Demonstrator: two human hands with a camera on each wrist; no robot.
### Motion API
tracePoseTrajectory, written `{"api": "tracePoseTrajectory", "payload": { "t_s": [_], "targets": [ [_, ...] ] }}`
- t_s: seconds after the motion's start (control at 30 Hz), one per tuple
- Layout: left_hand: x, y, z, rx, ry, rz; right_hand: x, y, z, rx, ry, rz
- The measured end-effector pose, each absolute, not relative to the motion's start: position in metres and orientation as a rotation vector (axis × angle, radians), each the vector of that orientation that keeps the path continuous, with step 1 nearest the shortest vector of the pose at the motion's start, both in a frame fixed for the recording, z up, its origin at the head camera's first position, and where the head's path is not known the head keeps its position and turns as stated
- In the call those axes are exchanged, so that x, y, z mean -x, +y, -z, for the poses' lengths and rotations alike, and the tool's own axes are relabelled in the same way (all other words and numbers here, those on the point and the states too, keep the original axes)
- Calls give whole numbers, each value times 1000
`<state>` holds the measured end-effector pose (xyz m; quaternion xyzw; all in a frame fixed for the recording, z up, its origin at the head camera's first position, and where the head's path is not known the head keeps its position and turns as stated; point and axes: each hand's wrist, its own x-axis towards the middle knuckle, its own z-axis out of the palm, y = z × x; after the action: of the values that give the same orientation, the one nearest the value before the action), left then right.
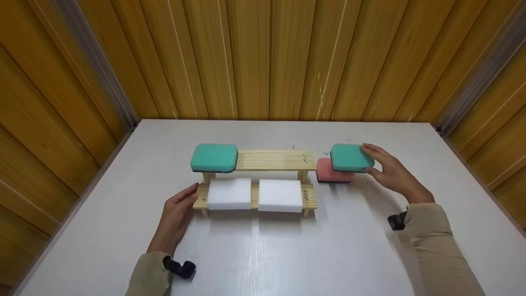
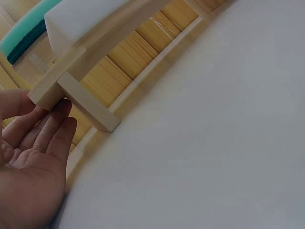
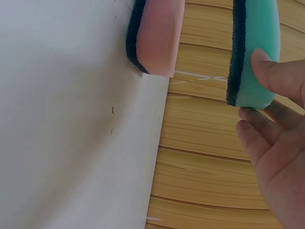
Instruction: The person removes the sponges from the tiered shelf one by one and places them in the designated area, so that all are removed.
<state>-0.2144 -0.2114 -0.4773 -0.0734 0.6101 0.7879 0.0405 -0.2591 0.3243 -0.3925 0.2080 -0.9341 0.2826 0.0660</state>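
My right hand (image 1: 388, 170) holds a green sponge (image 1: 349, 157) by its right end, with the thumb at the near side. The right wrist view shows the dark scouring layer of this held sponge (image 3: 257, 38), apart from the pink sponge (image 3: 159, 36). That pink sponge (image 1: 328, 174) lies on the table, partly hidden below the green one. My left hand (image 1: 176, 216) grips the left end of a two-tier wooden rack (image 1: 271, 159), its fingers under the lower board (image 2: 55, 86). Another green sponge (image 1: 214, 157) sits on the upper tier's left; two white sponges (image 1: 229, 194) lie on the lower tier.
The rack stands mid-way on a white table (image 1: 254, 259). Yellow wood-patterned panels (image 1: 246, 57) rise behind the table and at both sides. Black wrist mounts (image 1: 181, 268) are strapped at both sleeves.
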Motion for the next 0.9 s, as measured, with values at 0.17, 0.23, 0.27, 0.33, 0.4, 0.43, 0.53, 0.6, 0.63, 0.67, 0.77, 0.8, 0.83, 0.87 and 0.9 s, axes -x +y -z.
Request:
{"api": "tracePoseTrajectory", "payload": {
  "t_s": [0.17,0.23,0.27,0.33,0.4,0.43,0.53,0.6,0.63,0.67,0.77,0.8,0.83,0.87,0.9],
  "targets": [
    [215,-210,476,227,1877,-2408,258,328,393,-623,-2798,-860],
    [216,-209,475,229,1868,-2414,258,330,393,-615,-2801,-860],
    [216,-209,475,229,1865,-2415,258,331,393,-609,-2805,-855],
    [216,-209,475,232,1857,-2423,258,333,393,-594,-2818,-863],
    [215,-209,474,226,1860,-2424,259,335,394,-583,-2831,-867],
    [215,-210,474,225,1862,-2423,259,336,394,-579,-2834,-862],
    [215,-210,475,230,1867,-2425,260,339,396,-573,-2839,-862],
    [215,-211,476,231,1875,-2421,260,340,397,-578,-2833,-855],
    [214,-211,476,234,1878,-2421,259,341,398,-578,-2831,-856],
    [215,-211,476,235,1880,-2420,259,342,398,-581,-2827,-860],
    [214,-211,476,242,1885,-2414,260,344,400,-592,-2816,-853],
    [214,-211,477,241,1888,-2411,260,345,400,-594,-2814,-853],
    [214,-211,477,243,1887,-2412,260,345,401,-597,-2811,-852],
    [214,-211,477,244,1885,-2413,260,346,401,-598,-2811,-843],
    [214,-211,477,245,1883,-2415,260,347,401,-599,-2810,-838]
  ]
}}
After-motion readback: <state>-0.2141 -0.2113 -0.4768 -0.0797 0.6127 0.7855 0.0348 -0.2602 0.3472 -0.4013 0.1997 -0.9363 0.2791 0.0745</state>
